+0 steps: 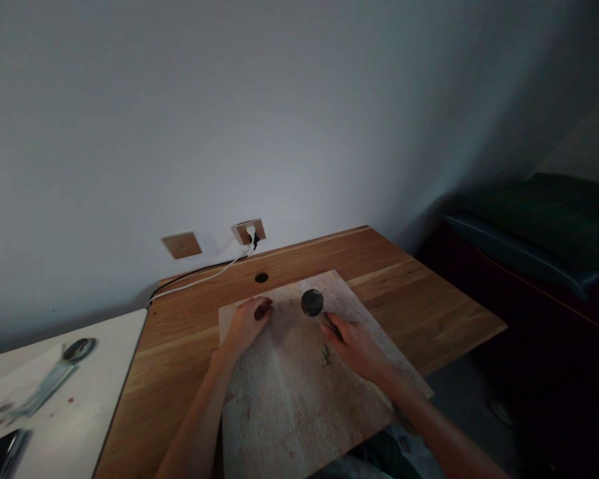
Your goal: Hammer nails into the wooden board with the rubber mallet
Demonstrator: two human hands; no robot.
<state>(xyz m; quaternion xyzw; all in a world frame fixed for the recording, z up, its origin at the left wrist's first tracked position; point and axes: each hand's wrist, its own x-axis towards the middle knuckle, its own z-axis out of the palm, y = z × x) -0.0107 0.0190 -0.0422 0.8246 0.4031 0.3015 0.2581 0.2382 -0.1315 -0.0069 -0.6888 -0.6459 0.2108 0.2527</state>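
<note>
My right hand [352, 342] is closed around the handle of a mallet [312, 303], its dark round head turned up above the board. At the board's far left side, my left hand [249, 322] has its fingers pinched together. Whatever they hold is too dark and small to make out. Both hands are over a worn, pale wooden board [279, 406]. Some small metal pieces [325, 354] that look like nails lie just left of my right hand. Tiny upright bits [290, 303] show between my left hand and the mallet head.
Under the board is a brown wooden desk [394, 279] with a round cable hole [261, 277]. Cables [199, 283] run along the wall to a socket [249, 231]. A white table [94, 392] at left bears a tape roll [78, 350] and a dark phone-like object [0, 456]. Cushions [539, 226] lie at right.
</note>
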